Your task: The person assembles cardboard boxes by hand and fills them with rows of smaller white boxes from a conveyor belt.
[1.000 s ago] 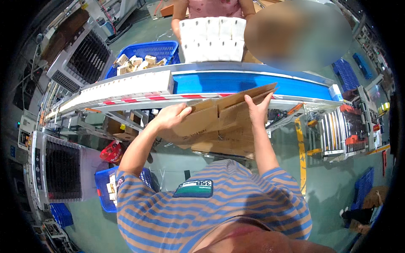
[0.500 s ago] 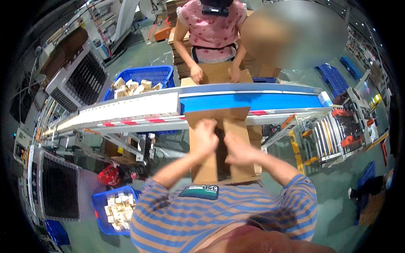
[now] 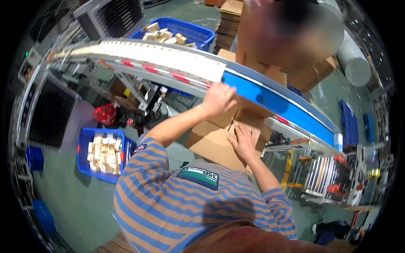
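An open cardboard carton (image 3: 217, 141) stands before me on the near side of the conveyor, its near flap folded down over the opening. My right hand (image 3: 244, 141) lies on that flap with its fingers spread and holds nothing. Beyond the carton's far left corner, my left hand (image 3: 219, 100) hovers at the conveyor's near edge, by the end of a long row of white boxes (image 3: 168, 57). Its fingers are bent and blurred, and their undersides are hidden. The row of boxes stops where the bare blue belt (image 3: 278, 100) begins.
A blue basket (image 3: 101, 174) of small pale boxes sits on the floor at left. Across the conveyor is another blue basket (image 3: 192, 30) of similar boxes. A co-worker stands there behind cardboard, mostly obscured. Metal frames with rollers (image 3: 325, 175) stand at right.
My view has turned and shifted. My left hand has left the carton's inside for the end of the white row. My right hand now rests flat on the near flap, which has folded inward.
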`<action>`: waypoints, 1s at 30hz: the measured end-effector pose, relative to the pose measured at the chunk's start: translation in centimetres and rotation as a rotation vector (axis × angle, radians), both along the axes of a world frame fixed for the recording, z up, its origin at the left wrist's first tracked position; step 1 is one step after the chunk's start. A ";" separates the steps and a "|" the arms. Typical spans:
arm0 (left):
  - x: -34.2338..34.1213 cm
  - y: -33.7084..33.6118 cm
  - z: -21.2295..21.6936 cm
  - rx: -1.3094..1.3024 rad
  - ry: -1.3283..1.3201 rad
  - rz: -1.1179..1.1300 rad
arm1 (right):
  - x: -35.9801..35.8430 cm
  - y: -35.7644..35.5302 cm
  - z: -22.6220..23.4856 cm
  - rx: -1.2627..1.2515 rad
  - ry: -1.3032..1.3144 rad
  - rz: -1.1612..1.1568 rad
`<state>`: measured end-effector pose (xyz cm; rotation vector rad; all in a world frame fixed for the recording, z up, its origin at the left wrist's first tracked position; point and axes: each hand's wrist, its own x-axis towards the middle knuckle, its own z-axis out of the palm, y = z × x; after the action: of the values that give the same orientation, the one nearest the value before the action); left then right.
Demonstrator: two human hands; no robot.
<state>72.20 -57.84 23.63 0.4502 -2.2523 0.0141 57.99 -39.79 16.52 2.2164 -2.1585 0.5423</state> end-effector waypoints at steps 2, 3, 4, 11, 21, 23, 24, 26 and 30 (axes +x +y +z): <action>2.7 3.6 -3.7 0.165 -0.091 0.000 | 1.9 0.8 2.7 -0.262 -0.097 0.066; 4.0 4.7 -6.2 0.321 -0.113 -0.099 | 2.8 0.7 4.3 -0.294 -0.078 0.102; 4.3 5.4 -6.4 0.285 -0.043 -0.100 | 3.4 0.8 5.3 -0.278 -0.153 0.099; 4.5 0.2 -6.5 0.560 0.106 0.019 | -1.9 1.5 0.3 0.110 0.102 -0.199; 4.1 12.2 -27.4 2.330 0.264 -0.318 | -20.0 17.5 -6.2 -0.071 -1.401 -0.757; 5.7 12.8 -22.3 2.390 0.394 -0.385 | -15.2 13.9 -0.1 -0.057 -1.751 -0.762; 5.9 12.7 -18.8 2.348 0.391 -0.392 | -15.3 14.3 0.4 0.049 -1.806 -0.730; 5.6 12.5 -13.2 2.267 0.315 -0.327 | -15.6 14.9 -2.5 0.004 -1.690 -0.704; 7.1 13.8 -4.8 1.810 -0.112 -0.447 | -12.0 16.4 -13.0 0.105 -1.889 -0.501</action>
<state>79.27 -44.09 18.79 0.7655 -1.7843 -2.3085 45.98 -23.36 3.49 0.5622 -2.7720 3.2307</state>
